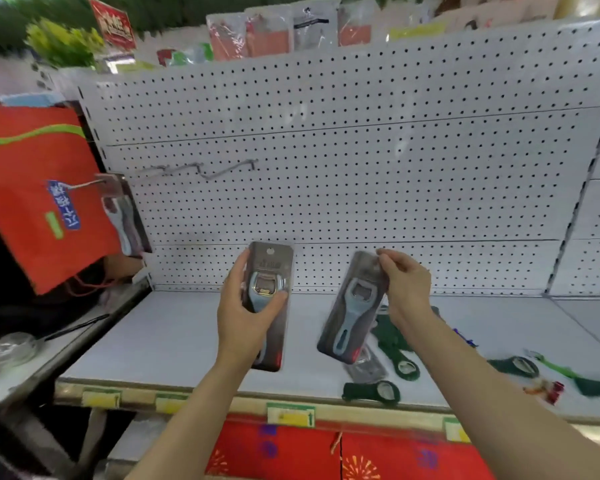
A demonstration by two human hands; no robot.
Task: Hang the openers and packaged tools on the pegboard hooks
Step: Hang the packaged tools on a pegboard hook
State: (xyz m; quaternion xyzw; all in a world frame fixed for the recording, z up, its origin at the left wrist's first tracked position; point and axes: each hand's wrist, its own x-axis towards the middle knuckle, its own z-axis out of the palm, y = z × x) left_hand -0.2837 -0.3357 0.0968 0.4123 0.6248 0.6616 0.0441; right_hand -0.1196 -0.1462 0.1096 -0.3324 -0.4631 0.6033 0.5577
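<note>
My left hand (246,313) grips a packaged grey bottle opener (270,271) upright in front of the white pegboard (361,161). My right hand (404,282) pinches the top of a second packaged opener (352,317), which hangs tilted to the left. One packaged opener (123,216) hangs on a hook at the pegboard's left edge. A bare metal hook (229,169) sticks out of the board higher up. Several loose dark green openers (373,391) and a bright green one (555,367) lie on the white shelf (174,334) at the right.
A red shopping bag (32,188) hangs at the left of the shelf unit. Packaged goods (274,32) stand above the pegboard's top. A glass dish (13,346) sits on a grey side ledge at the lower left. Yellow price tags (290,415) line the shelf's front edge.
</note>
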